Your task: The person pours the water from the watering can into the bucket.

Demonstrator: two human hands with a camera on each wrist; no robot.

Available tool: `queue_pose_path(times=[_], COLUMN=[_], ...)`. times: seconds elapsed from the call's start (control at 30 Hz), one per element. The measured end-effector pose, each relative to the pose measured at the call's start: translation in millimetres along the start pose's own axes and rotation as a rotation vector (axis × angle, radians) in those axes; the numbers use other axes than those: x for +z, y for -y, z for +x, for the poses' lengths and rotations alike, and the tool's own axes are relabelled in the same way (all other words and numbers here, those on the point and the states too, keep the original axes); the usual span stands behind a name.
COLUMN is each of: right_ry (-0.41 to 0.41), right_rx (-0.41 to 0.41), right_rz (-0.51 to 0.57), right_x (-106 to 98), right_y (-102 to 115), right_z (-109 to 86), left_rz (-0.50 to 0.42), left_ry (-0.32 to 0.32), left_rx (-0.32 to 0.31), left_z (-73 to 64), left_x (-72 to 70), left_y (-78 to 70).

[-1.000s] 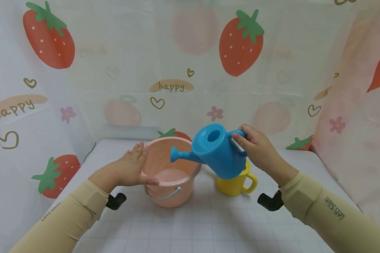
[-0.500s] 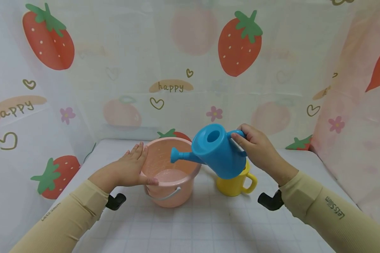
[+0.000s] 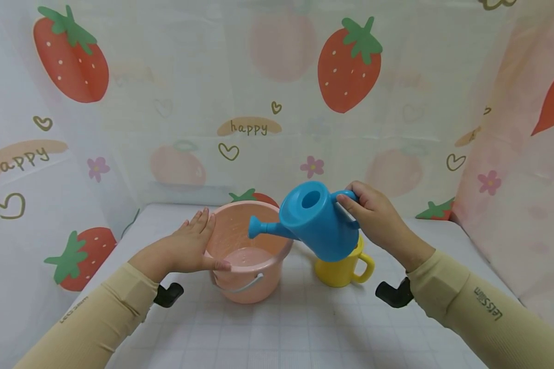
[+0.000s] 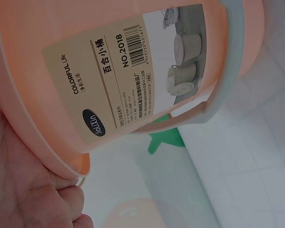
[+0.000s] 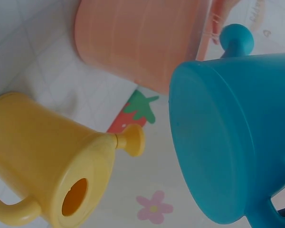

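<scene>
My right hand [image 3: 371, 207] grips the handle of a blue watering can [image 3: 320, 230], held up and tilted left. Its spout head [image 3: 255, 226] is over the mouth of a pink bucket [image 3: 249, 284]. Thin streaks of water [image 5: 213, 31] show by the spout head in the right wrist view. Along the bucket's left rim rests my left hand [image 3: 184, 248], fingers straight and thumb across the front rim. In the left wrist view the hand [image 4: 26, 187] lies against the rim, beside the bucket's printed label [image 4: 128, 71]. A shallow pool [image 3: 246, 256] covers the bucket's bottom.
A yellow watering can [image 3: 337, 271] stands on the table right of the bucket, partly hidden behind the blue one. The bucket's pale handle [image 3: 242, 287] hangs down in front. Strawberry-printed curtains [image 3: 180, 77] enclose the back and sides of the white checked table [image 3: 277, 338].
</scene>
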State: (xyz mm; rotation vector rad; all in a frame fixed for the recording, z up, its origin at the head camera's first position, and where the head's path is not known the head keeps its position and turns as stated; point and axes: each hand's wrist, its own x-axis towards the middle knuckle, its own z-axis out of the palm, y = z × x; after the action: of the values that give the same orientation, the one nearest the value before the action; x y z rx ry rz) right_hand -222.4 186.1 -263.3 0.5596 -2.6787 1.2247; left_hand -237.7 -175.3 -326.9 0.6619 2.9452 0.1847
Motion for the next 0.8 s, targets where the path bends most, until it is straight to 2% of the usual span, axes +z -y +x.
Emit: queue_pose_path(times=[0.8], right_ry=[0.003], right_rx=[-0.004], right_rz=[0.000], right_x=[-0.2], right_y=[1.5], right_z=[0.2], left_rz=[0.003], left_ry=[0.005], left_rx=[-0.006], left_z=[-0.6], left_x=[-0.7], left_y=[-0.2])
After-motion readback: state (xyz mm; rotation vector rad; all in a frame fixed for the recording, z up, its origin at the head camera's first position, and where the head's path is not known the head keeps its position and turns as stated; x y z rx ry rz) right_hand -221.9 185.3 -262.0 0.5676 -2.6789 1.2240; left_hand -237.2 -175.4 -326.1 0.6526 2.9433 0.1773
